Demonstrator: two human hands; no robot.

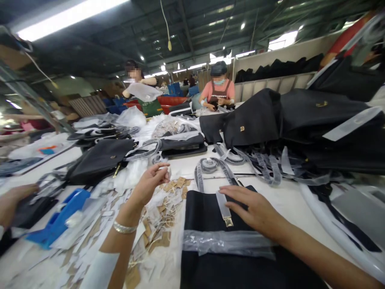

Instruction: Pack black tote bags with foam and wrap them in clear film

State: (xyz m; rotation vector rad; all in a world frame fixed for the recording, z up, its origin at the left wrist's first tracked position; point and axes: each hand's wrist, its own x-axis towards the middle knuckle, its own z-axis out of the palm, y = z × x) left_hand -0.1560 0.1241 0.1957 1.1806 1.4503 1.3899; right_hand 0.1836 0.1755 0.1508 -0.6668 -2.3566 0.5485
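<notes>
A black bag point(207, 212) lies flat on the white table in front of me, with a wrapped strap and gold buckle point(227, 221) on top and a clear plastic band point(225, 243) across it. My right hand point(251, 208) rests flat on the bag, fingers stretched out beside the strap. My left hand point(150, 182) is raised over a heap of brown and white paper tags point(164, 208), its fingertips pinched together on something small that I cannot make out. A silver bracelet sits on the left wrist.
More black bags point(99, 160) and a big pile of them point(300, 120) lie around, with wrapped straps point(258, 160). A blue plastic tool point(60, 220) lies left. Another person's hand point(12, 200) is at the left edge. Two people work at the far end.
</notes>
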